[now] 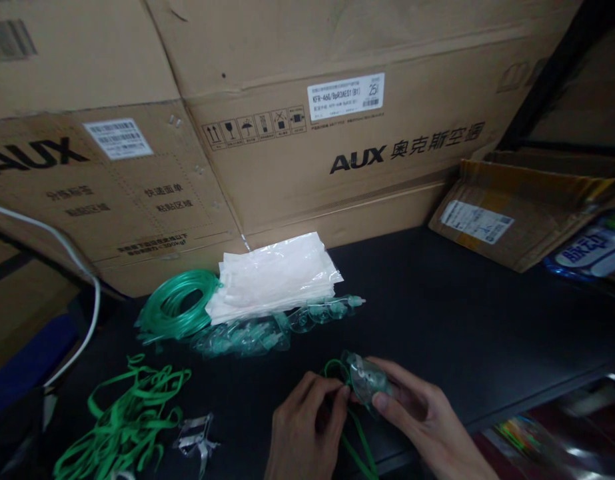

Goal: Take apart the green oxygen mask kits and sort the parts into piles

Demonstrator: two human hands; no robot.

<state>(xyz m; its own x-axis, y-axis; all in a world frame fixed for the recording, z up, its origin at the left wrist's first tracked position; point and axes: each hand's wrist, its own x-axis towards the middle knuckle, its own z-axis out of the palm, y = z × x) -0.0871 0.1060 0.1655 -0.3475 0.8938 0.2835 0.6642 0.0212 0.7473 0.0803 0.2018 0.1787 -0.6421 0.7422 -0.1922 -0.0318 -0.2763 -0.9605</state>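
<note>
My right hand (424, 413) grips a clear, green-tinted oxygen mask (368, 375) between thumb and fingers, above the front of the black table. My left hand (310, 417) pinches a green elastic strap (360, 440) at the mask's left edge. One loop of the strap curls above my left fingertips, and its tail hangs down between my hands. Whether the strap passes through the mask's side hole is hidden by my fingers. Behind my hands, several similar masks (257, 333) lie in a row.
Coiled green tubing (180, 303) lies beside a stack of white plastic bags (274, 277). At front left are a tangle of green straps (127, 427) and small metal strips (197, 437). Large cardboard boxes (287, 187) wall off the back; an opened carton (477, 213) stands at right.
</note>
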